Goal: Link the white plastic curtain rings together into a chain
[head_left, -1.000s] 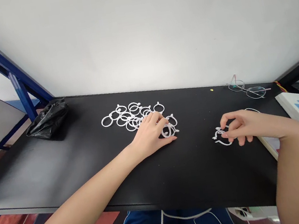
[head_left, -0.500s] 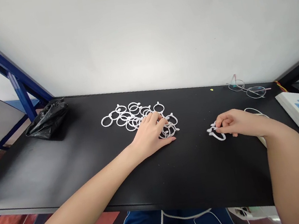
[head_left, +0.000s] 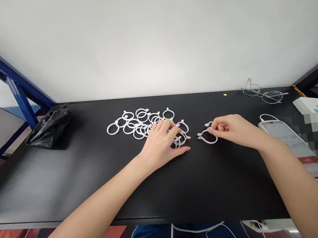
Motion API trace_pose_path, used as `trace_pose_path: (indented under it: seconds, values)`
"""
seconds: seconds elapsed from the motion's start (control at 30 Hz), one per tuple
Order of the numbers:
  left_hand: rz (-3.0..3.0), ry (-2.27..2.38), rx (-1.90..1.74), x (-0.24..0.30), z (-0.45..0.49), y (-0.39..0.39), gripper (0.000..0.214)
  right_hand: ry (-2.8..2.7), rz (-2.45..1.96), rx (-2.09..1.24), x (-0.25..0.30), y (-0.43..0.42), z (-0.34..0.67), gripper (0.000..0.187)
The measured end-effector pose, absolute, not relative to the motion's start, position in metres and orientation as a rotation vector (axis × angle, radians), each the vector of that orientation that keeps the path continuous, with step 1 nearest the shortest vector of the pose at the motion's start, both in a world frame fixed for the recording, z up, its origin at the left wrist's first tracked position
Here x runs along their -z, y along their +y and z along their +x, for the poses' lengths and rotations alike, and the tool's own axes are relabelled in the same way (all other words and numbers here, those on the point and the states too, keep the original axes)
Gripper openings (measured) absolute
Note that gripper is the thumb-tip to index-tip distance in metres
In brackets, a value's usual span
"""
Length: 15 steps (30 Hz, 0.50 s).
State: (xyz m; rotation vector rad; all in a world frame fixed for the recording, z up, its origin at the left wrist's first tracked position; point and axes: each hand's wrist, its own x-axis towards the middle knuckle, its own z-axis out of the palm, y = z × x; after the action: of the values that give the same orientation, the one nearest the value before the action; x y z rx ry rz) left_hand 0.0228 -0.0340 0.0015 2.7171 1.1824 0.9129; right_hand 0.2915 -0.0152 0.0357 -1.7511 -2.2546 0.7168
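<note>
White plastic curtain rings (head_left: 131, 126) with small knobbed ends lie in an overlapping heap on the black table (head_left: 95, 173). Over the right part of this heap rests my left hand (head_left: 162, 138), its thumb stretched out along the table and its fingers loosely bent on the rings, gripping none that I can see. To the right, my right hand (head_left: 229, 128) pinches white curtain rings (head_left: 209, 142) between thumb and fingers, low over the table. At least two show there, their knobbed ends pointing left; my fingers partly hide them.
A black plastic bag (head_left: 50, 128) lies at the table's left end. At the right are eyeglasses (head_left: 272, 97), a phone (head_left: 289, 142) with a cable, and a white power strip (head_left: 304, 106). A white wall (head_left: 146, 36) stands behind the table.
My right hand has moved left with the curtain rings, closer to the heap, uncovering the phone. My left hand has stayed nearly still on the heap.
</note>
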Motion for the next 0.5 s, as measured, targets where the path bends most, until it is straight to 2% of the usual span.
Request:
trace_pose_path:
  seconds: [0.37,0.5]
  values:
    - [2.737,1.15,-0.92,0.0,0.024,-0.036,0.038,-1.983,-1.591,-0.547,-0.036,-0.018,0.278,0.036]
    - [2.705,1.11,-1.057,-0.002,0.026,-0.037,0.04,-1.738,-1.348,-0.779,-0.04,-0.03,0.258,0.03]
